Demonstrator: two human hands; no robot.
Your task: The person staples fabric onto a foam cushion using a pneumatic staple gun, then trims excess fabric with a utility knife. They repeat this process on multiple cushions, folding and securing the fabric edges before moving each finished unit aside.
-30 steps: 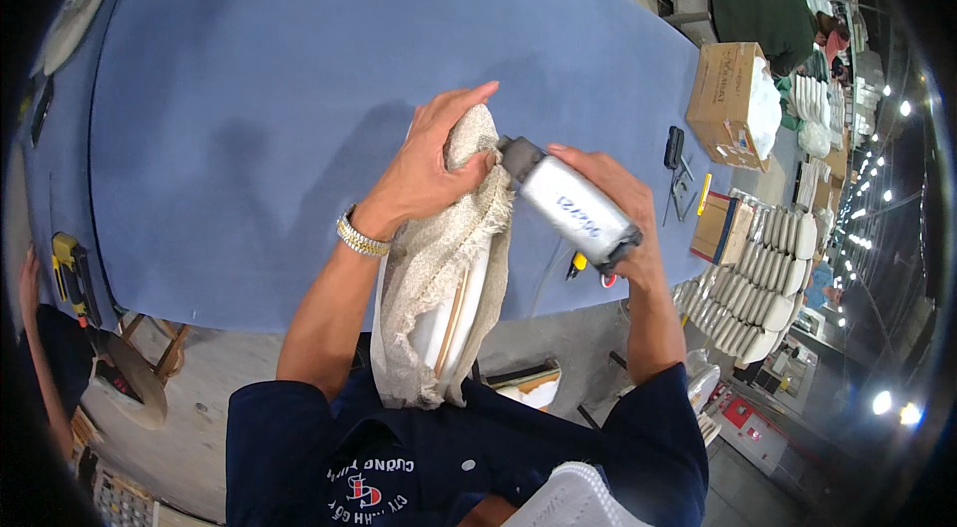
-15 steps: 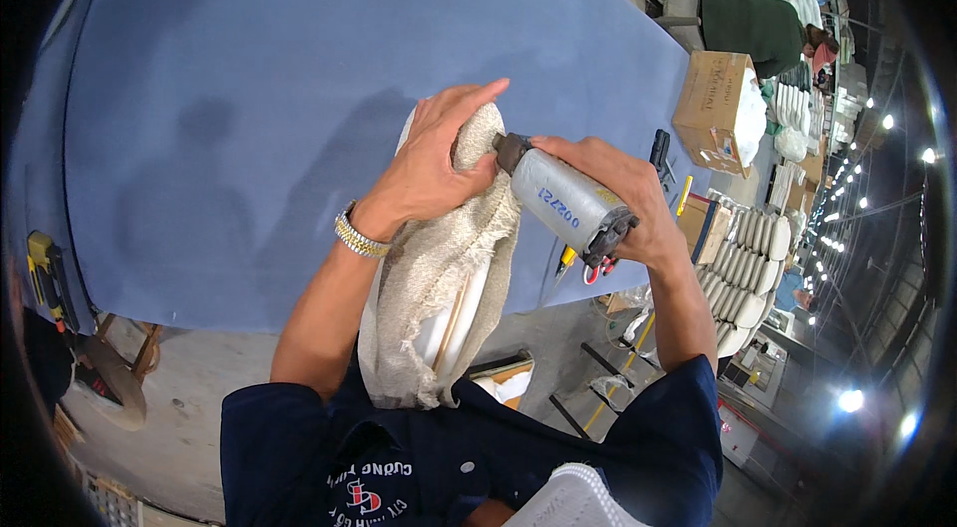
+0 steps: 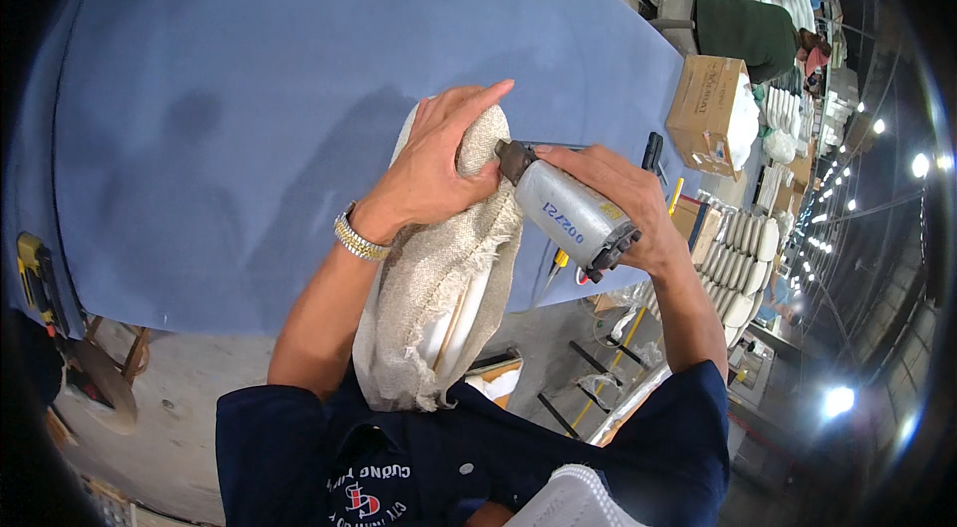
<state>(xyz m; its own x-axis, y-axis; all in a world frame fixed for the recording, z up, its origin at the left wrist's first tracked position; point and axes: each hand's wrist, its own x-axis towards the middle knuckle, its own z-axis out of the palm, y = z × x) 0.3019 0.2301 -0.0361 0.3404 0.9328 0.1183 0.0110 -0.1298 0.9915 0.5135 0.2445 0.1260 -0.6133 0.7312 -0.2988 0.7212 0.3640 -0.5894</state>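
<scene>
A seat pad (image 3: pixel 404 313) wrapped in beige woven fabric stands on edge against my front, over the table's near edge. Its fabric has a frayed border, and a white layer with a thin brown strip shows in the gap. My left hand (image 3: pixel 434 163) is closed round the pad's upper end, thumb on the near face and one finger pointing out. My right hand (image 3: pixel 628 208) grips a grey pneumatic staple gun (image 3: pixel 563 210). The gun's dark nose touches or nearly touches the fabric beside my left thumb; exact contact is hard to tell.
A blue-covered table (image 3: pixel 249 58) spreads ahead. A yellow-handled screwdriver (image 3: pixel 559 259) lies near its right edge; a yellow-and-black tool (image 3: pixel 38 273) is at far left. Rightward are a cardboard box (image 3: pixel 703 113), stacked pale cushions (image 3: pixel 738 253) and a person in dark green (image 3: pixel 743 33).
The staple gun and my right hand have shifted slightly down and right, the gun's nose staying at the fabric. My left hand keeps its hold. The surroundings have shifted slightly in view.
</scene>
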